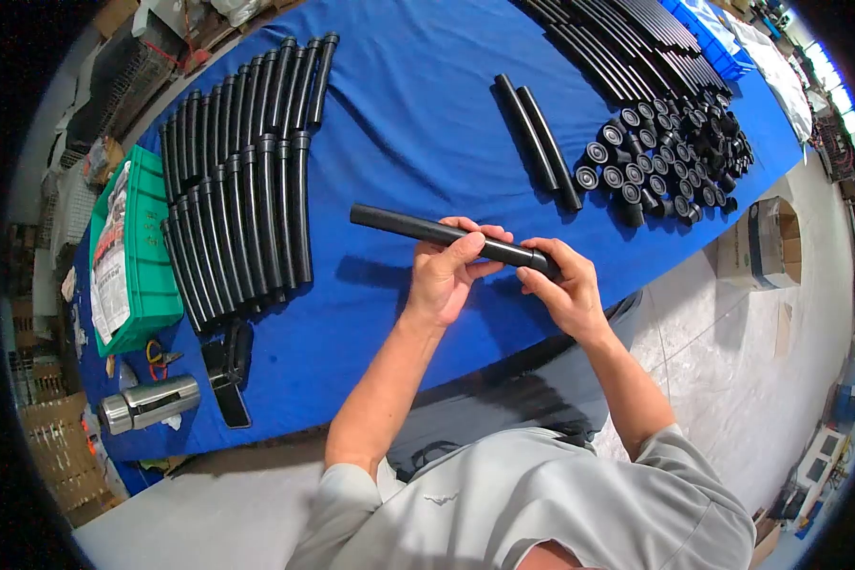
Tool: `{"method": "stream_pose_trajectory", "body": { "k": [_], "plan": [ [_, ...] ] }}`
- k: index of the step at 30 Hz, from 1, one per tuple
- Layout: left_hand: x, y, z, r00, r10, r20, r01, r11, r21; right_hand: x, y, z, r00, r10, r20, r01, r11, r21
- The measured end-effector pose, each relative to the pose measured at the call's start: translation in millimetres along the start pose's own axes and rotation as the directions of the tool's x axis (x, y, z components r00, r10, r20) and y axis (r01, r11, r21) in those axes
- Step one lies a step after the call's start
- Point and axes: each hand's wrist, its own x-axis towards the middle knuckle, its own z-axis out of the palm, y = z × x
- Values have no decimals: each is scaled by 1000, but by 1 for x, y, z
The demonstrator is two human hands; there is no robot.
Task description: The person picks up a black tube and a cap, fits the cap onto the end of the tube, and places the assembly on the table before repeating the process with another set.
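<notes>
A black tube [399,224] is held slantwise over the blue cloth, its bare end pointing left. My left hand [448,273] is closed around the tube's middle, thumb on top. At the right end, my right hand [566,285] grips a black end cap [544,265] fitted on the tube, with the fingers partly covering it. Beyond my hands, two loose black tubes [539,142] lie side by side. A pile of black end caps [657,163] is to their right.
Capped tubes [247,218] lie in two rows at left, beside a green crate [147,275]. Near the front left edge are a phone [226,399], pliers [159,359] and a steel flask [150,404]. More tubes [617,47] fill the back right. A cardboard box [765,245] stands on the floor.
</notes>
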Motion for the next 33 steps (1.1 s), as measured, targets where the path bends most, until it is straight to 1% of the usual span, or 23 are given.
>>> {"method": "stream_pose_trajectory", "body": {
  "k": [4,6,7,9,10,12,13,16,19,21,22,23,26,27,28,30,31,33],
  "plan": [
    [-1,5,3,1000,-1,3,0,1000,21,-1,2,0,1000,-6,-7,6,1000,-23],
    [0,7,7,1000,27,6,-27,999,27,-2,2,0,999,51,-11,-51,999,7],
    [2,9,6,999,40,-20,-39,999,25,-2,3,0,997,78,-15,-78,997,23],
    [4,14,2,995,69,-77,-68,997,21,-2,16,-4,998,7,-58,-11,998,-69],
    [4,15,0,997,62,-46,-61,998,25,-2,21,-6,997,-30,-75,22,993,-116],
    [4,15,-3,999,47,17,-48,998,32,-3,11,-5,996,-54,-76,52,998,-27],
    [5,15,-4,999,45,11,-46,998,31,-4,8,-5,994,-67,-81,68,998,17],
    [4,16,-5,999,34,-3,-34,999,20,-8,16,-14,1000,-1,-15,2,998,66],
    [3,16,-4,1000,25,2,-25,1000,-3,-8,10,-16,998,68,5,-68,992,108],
    [3,15,-4,999,28,20,-28,999,-18,-6,2,-17,996,62,57,-59,997,-58],
    [2,15,-3,1000,25,5,-25,1000,-15,-4,-3,-17,995,60,79,-49,989,-140],
    [1,17,-3,1000,23,-6,-23,1000,-12,-3,-11,-14,983,169,73,-167,986,-29],
    [0,11,-1,999,35,-5,-35,998,-48,-2,0,-12,1000,-21,5,22,995,-97],
    [0,10,-1,999,32,-14,-33,998,-56,-3,-10,-11,1000,10,2,-10,996,-90],
    [-1,10,-1,999,29,-29,-31,998,-63,-2,-3,-10,997,-74,-11,73,991,-111],
    [0,9,0,999,41,-21,-43,997,-63,-1,-12,-11,998,-55,9,55,985,-165],
    [0,9,1,999,45,-25,-46,997,-60,-1,-8,-11,999,-45,10,46,989,-137],
    [0,9,-1,998,53,-33,-55,997,-54,0,-8,-11,996,-90,7,89,978,-187]
  ]
}}
